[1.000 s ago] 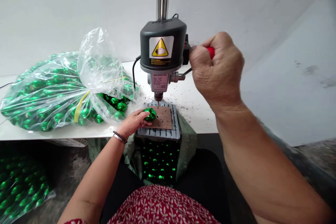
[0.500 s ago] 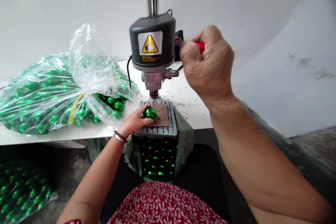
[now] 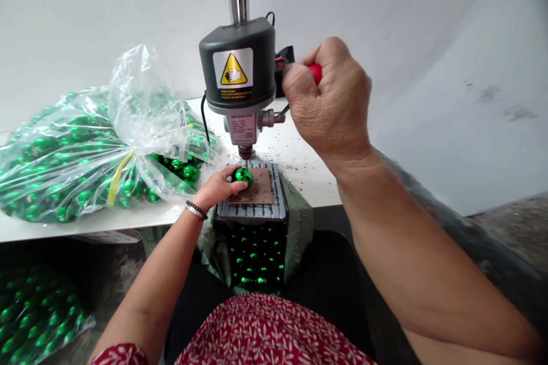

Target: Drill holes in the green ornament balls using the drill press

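Observation:
My left hand (image 3: 220,187) pinches a shiny green ball (image 3: 244,177) between thumb and fingers. The ball is at the brown board (image 3: 259,188) on the grey base plate (image 3: 250,213) of a bench drill (image 3: 237,65), right under the thin drill bit (image 3: 246,163). Whether the bit touches the ball I cannot tell. Raised at the right of the drill, my right hand (image 3: 329,100) is wrapped round the lever with a red knob (image 3: 315,73). Its fingers hide most of that knob.
A big clear plastic bag (image 3: 148,125) of green balls lies on the white table (image 3: 319,185) to the left. Below the base plate, an open green sack (image 3: 299,211) holds more balls. Another bag of balls (image 3: 40,313) sits low at left. Dark shavings litter the table.
My left hand has shifted the ball slightly toward the drill bit, and it now sits beneath it. The whole view has slid a little; my right hand keeps its grip on the lever.

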The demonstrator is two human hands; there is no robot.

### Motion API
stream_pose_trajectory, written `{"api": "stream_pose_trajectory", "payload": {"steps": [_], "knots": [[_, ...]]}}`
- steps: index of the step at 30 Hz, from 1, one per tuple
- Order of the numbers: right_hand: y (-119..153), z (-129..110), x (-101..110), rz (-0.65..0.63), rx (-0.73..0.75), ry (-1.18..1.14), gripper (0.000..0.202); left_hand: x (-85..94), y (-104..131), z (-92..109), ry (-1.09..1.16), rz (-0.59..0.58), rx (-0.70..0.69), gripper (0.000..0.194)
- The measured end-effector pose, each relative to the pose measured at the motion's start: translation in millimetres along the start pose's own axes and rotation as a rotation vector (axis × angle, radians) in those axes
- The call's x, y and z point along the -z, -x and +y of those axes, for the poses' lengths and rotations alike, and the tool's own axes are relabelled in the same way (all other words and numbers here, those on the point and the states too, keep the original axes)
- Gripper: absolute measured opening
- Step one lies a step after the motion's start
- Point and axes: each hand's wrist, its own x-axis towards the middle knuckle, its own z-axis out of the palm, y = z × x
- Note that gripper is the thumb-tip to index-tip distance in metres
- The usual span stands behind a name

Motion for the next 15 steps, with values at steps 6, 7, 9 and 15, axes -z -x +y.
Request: {"api": "stream_pose_trajectory", "payload": {"steps": [6,7,9,15], "knots": [[-0.9,-1.5,0.9,-0.011,-0.022,0.027,0.025,-6.3,0.3,4.9,-0.139,0.088,-0.109,0.068],[-1.2,-1.9,1.2,-0.014,-0.027,0.028,0.024,-6.9,-0.4,4.2,-0.161,0.093,-0.121,0.068],[-1.5,-2.5,1.7,-0.023,-0.036,0.030,0.024,-8.0,-2.2,2.3,-0.197,0.106,-0.147,0.068],[0.1,-2.0,2.0,-0.003,-0.007,-0.018,0.023,-11.0,-7.5,1.6,-0.274,0.115,-0.288,0.063]]}}
